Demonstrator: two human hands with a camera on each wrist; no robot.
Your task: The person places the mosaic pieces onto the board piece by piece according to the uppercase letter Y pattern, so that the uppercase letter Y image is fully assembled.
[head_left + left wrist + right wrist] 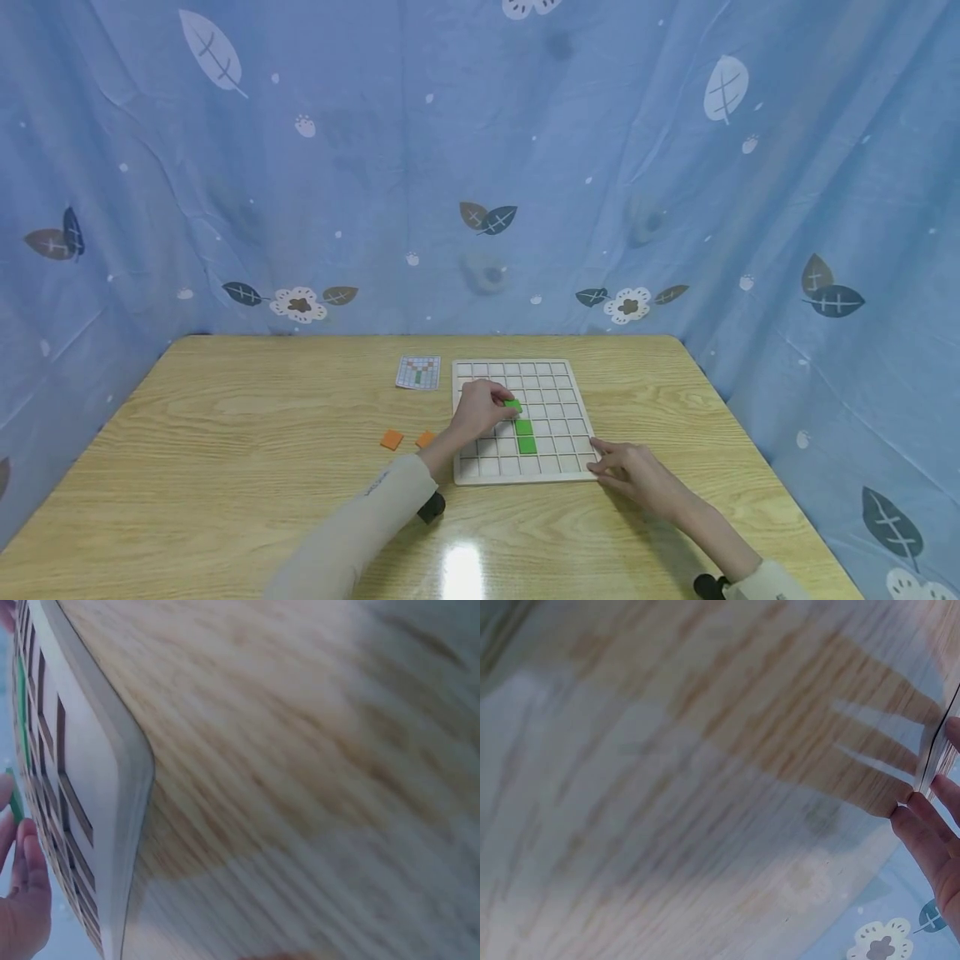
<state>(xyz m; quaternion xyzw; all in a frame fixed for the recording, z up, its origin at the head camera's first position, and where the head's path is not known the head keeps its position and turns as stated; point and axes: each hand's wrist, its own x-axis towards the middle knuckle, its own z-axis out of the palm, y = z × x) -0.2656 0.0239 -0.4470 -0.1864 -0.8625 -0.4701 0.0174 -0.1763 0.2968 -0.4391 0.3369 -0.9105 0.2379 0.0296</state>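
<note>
My left hand (480, 408) pinches a green square tile (513, 406) over the pale grid board (517, 475). In the left wrist view the same tile (15, 796) shows between the fingertips, above the board's compartments. Two more green tiles (527, 444) lie in neighbouring cells of one column, just nearer than the held one. At the board's near right corner, my right hand (633, 475) touches the edge with its fingertips. The right wrist view shows those fingers (922, 840) extended against the board's side, holding no tile.
Two orange tiles (392, 439) lie on the wooden table (262, 458) left of the board; one is partly covered by the left arm. A small printed card (418, 372) with a coloured grid pattern lies behind them. A blue patterned curtain (405, 167) surrounds the table.
</note>
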